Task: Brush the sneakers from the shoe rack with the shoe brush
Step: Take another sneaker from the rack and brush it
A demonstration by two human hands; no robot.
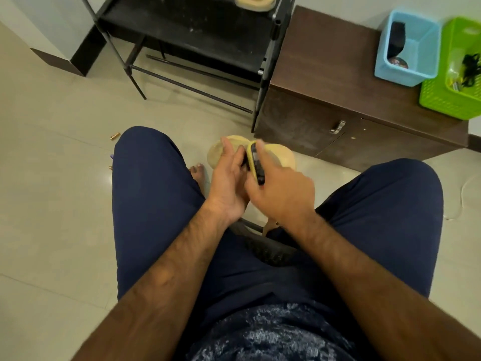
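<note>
Seated person, head view looking down between two knees in navy trousers.

Sneaker [282,157] – tan/beige, just above frame centre, about 12 o'clock from the lap, between the knees over the floor [52,178]. Whether it touches the floor I cannot tell.

Left hand [226,178] holds the sneaker from its 9 o'clock side. Grip wraps the shoe, thumb up over the near edge, other fingers mostly hidden behind the brush.

Right hand [283,194] comes in from 4 o'clock and has hold of the shoe brush [256,162] – yellow body, dark bristles. Grip closed round the brush's near end, index finger lying along its top. Brush lies against the sneaker, between the two hands; blurred, so the exact contact is unclear.

Shoe rack [197,29] – black metal frame, at 12 o'clock in the frame, standing on the floor. Second sneaker [253,2], same tan, sits on an upper shelf of it, cut by the top edge.

Brown cabinet [325,82] at 2 o'clock, just beside the rack, with a metal handle [338,127]. On its tabletop: blue basket [413,71] and green basket [440,95], touching, both with small dark items inside.

Bare foot [197,170] at 9 o'clock of the left hand. Small brass piece [114,137] on the floor at 10 o'clock.
</note>
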